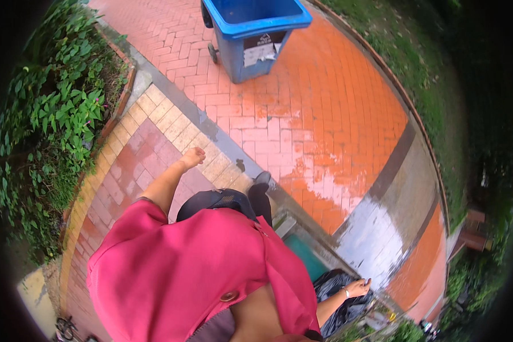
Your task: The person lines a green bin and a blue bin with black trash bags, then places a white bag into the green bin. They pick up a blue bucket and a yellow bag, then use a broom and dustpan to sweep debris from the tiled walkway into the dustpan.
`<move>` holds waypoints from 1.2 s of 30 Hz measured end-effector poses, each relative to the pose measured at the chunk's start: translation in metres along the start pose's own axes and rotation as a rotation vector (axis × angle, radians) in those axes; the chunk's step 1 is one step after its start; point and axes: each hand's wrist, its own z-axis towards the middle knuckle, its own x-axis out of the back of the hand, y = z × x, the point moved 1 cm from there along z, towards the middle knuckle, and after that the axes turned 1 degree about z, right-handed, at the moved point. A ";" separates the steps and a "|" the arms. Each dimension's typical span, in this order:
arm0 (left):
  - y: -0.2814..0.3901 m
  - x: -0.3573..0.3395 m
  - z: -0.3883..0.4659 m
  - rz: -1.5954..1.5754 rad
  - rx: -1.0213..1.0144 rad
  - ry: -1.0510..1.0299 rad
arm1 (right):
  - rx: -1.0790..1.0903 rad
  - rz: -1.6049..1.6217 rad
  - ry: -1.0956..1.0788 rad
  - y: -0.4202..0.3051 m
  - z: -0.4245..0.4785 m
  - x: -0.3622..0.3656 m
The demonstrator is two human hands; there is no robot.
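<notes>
My left hand (192, 157) is held out over the pale yellow paving strip (177, 128), fingers loosely curled and a little apart. Nothing shows in it. To the lower right, my right hand (358, 288), with a bracelet at the wrist, appears in front of a black plastic bag (325, 285). Its fingers are partly spread and hold nothing visible; whether it touches the bag I cannot tell. Ahead stands a blue wheeled bin (252, 55), upright, its top uncovered. My dark shoe (263, 177) is near the paving's grey border.
Wet orange brick paving (342, 98) reflects light around the bin. Leafy plants (68, 109) grow behind a brick edging (111, 124) on the left. A curved kerb (393, 81) borders grass on the right. Beside my legs is a green surface (305, 256).
</notes>
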 end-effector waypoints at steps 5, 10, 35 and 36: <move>0.069 0.002 0.058 -0.009 -0.113 0.072 | -0.129 0.215 -0.214 -0.075 0.067 -0.139; 0.079 0.012 0.085 -0.160 0.067 0.275 | -0.290 0.657 -0.777 -0.190 0.091 -0.332; 0.358 0.289 0.389 -0.736 0.066 0.747 | 0.995 0.483 -1.290 -1.050 0.053 -0.601; 0.371 0.295 0.399 -0.730 0.096 0.732 | 0.990 0.489 -1.332 -1.075 0.046 -0.615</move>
